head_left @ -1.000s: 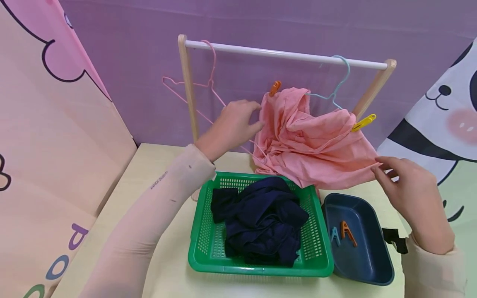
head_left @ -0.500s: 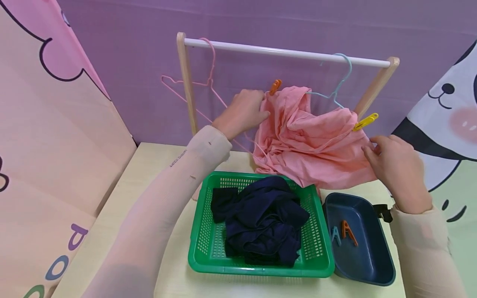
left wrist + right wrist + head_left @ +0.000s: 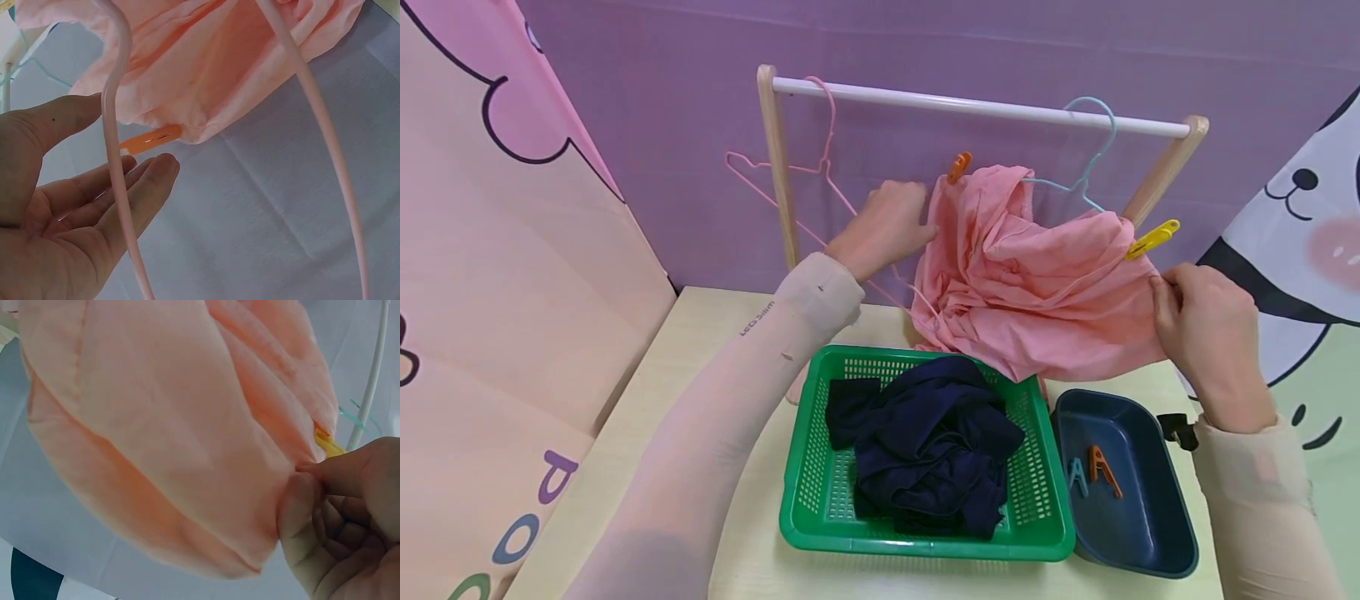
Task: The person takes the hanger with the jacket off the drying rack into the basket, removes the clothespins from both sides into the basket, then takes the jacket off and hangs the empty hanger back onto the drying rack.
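Pink cloth (image 3: 1022,292), a garment by its look, hangs bunched from a light-blue hanger (image 3: 1103,154) on the rack. An orange clothespin (image 3: 958,167) clips its upper left corner, and a yellow clothespin (image 3: 1152,240) its right side. My right hand (image 3: 1213,329) pinches the cloth's right edge between thumb and bent forefinger, just below the yellow clothespin; the right wrist view shows this pinch (image 3: 300,481) closely. At the cloth's left edge is my left hand (image 3: 883,229), fingers loosely bent around no object. In the left wrist view, the pink hanger (image 3: 115,125) passes across its thumb tip, near the orange clothespin (image 3: 150,139).
A white rail (image 3: 940,103) on wooden posts carries both hangers. In front stands a green basket (image 3: 925,546) with dark navy cloth (image 3: 940,450). Beside it, a dark blue tub (image 3: 1138,533) holds an orange clothespin (image 3: 1103,472) and a blue clothespin (image 3: 1078,477). Purple fabric hangs behind.
My left hand has risen toward the orange clothespin. My right hand has moved inward and up, and now pinches the cloth; cloth, clothespins and blue hanger have shifted slightly right and up.
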A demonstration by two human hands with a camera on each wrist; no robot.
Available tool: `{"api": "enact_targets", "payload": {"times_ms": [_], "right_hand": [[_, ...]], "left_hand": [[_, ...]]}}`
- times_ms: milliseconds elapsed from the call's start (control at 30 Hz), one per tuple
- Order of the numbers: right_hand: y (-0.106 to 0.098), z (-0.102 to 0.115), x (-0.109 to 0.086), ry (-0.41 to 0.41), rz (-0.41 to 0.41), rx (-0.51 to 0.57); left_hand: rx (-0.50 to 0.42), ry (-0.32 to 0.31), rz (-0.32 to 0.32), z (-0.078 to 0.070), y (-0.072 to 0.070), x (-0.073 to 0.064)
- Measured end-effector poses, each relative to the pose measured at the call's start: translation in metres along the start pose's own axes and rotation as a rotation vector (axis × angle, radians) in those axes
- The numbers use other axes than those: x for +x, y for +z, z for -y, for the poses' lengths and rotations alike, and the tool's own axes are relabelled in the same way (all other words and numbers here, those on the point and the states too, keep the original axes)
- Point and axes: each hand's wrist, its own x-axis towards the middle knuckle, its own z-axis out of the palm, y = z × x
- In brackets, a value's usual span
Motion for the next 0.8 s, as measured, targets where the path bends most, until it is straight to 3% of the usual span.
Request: {"api": "enact_targets", "payload": {"times_ms": [267,467,633,800], "right_hand": [[-0.013,-0.007,-0.011,-0.059,-0.123,-0.009],[-0.018,-0.01,-0.021,-0.125,-0.168,-0.021],[-0.021,-0.013,-0.03,-0.148,-0.189,-0.016],[-0.025,-0.018,-0.04,-0.108,-0.17,-0.011]], "left_hand": [[0.052,-0.008,-0.031,0.003,-0.003,-0.001],[0.106,-0.003,-0.077,0.005,-0.006,-0.002],[0.133,0.065,-0.101,0.009,-0.006,-0.009],[0.143,0.135,-0.101,0.008,-0.007,-0.026]]}}
